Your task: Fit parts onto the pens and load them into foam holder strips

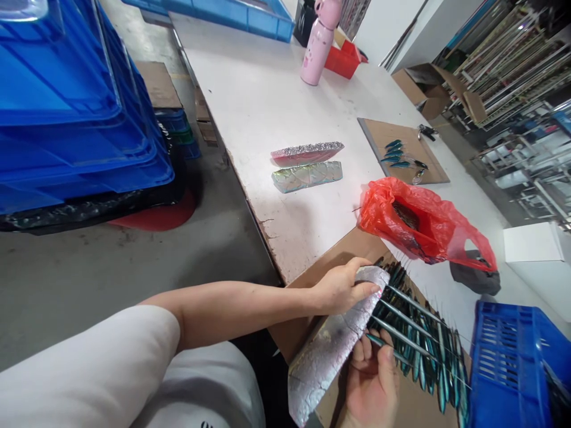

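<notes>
My left hand (341, 288) is closed around the upper end of a silvery, cracked-looking foam strip (332, 351), held tilted over the table's near edge. Three slender metallic fishing lures (408, 328) stick out from the strip's right side. Below them, my right hand (372, 371) pinches another teal lure (377, 340) close against the same edge; whether its tip is in the foam I cannot tell. Under both hands, many dark teal lures (422, 371) with thin wires lie in rows on a cardboard sheet (332, 257).
Two more foam strips (307, 176) lie on the white table (250, 101). A red plastic bag (401, 220) and blue basket (504, 356) stand to the right. Beyond are a board with several lures (392, 157) and a pink bottle (317, 47). Blue crates (75, 107) are stacked left.
</notes>
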The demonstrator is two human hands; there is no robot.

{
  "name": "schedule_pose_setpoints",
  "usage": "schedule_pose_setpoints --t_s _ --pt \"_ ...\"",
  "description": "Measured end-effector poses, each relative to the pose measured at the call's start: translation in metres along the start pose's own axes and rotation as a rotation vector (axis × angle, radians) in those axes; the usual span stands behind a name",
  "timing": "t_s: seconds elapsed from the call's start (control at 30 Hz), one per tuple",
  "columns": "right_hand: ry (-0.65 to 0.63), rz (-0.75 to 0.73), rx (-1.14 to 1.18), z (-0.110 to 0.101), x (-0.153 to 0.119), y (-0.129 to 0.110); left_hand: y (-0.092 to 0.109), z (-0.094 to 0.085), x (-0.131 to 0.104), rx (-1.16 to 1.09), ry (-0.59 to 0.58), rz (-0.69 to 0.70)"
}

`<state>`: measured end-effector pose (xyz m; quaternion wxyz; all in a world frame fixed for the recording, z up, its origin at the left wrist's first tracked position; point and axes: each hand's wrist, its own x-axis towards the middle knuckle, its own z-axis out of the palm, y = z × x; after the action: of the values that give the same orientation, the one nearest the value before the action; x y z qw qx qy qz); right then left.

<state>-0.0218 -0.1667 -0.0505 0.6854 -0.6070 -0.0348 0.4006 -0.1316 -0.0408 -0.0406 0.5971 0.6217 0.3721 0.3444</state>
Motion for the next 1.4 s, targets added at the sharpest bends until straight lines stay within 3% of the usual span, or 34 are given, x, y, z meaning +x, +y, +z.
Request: schedule_pose_setpoints --t_s 0.27,0.77,0.9,1.1,1.4 --pt "-0.132 -0.077 -0.106 -0.007 0.003 0.002 0.0 0.0 0.0 -0.006 0.001 -0.014" --pt "-0.052 -0.205 -0.103 0.007 -0.008 0.008 0.002 0.001 0.0 0.02 0.012 -0.025" --pt "-0.08 -0.203 -0.067 0.008 -0.012 0.012 0.003 0.0 -0.001 0.003 0.002 -0.024" --pt "-0.022 -0.19 -0.039 0.006 -0.017 0.018 0.002 0.0 -0.002 -0.011 0.021 -0.022" --pt "-0.057 -0.233 -0.073 0.013 -0.021 0.014 0.002 0.0 -0.002 -0.016 0.037 -0.019"
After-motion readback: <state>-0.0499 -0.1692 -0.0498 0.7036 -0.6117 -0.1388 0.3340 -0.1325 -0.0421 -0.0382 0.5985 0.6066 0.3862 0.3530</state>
